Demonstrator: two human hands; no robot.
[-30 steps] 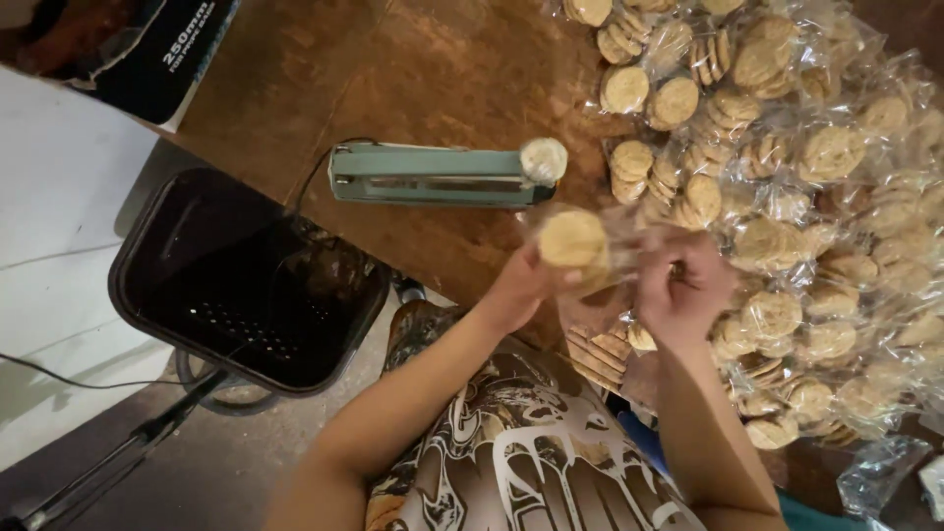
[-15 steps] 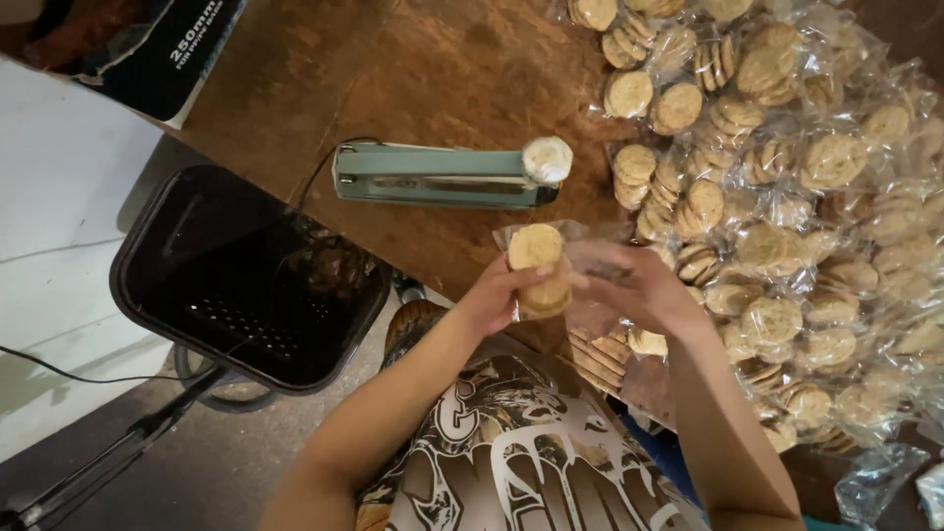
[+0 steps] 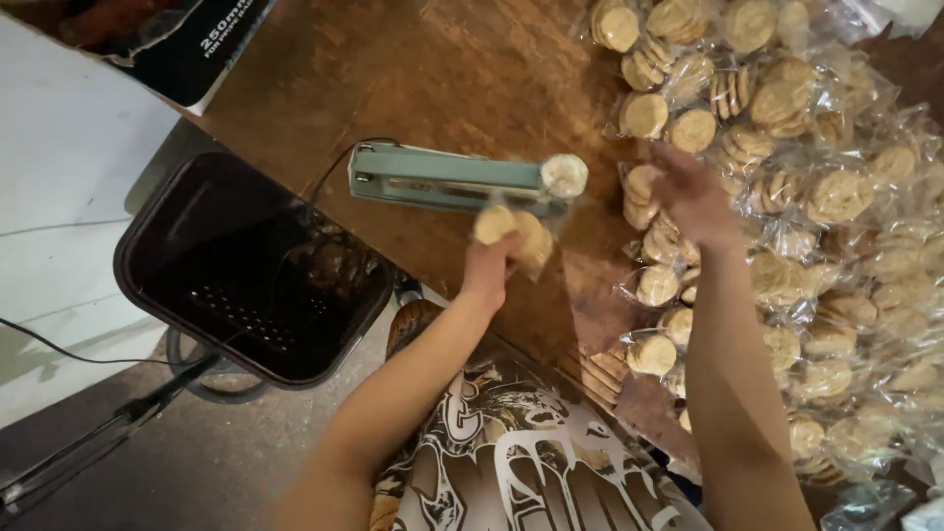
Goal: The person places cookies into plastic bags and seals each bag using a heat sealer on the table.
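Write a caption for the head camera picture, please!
Left hand holds a bagged cookie stack by the green sealer.

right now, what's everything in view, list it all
heat sealer: one, pale green, on the wooden table
bag of cookies: one, clear with tan cookies, at the sealer's near edge
bagged cookie pile: many, tan in clear wrap, table's right side
bin: one, black, on the floor left of the table
box: one, dark, top left
left hand: holds the bag of cookies
right hand: over the bagged cookie pile
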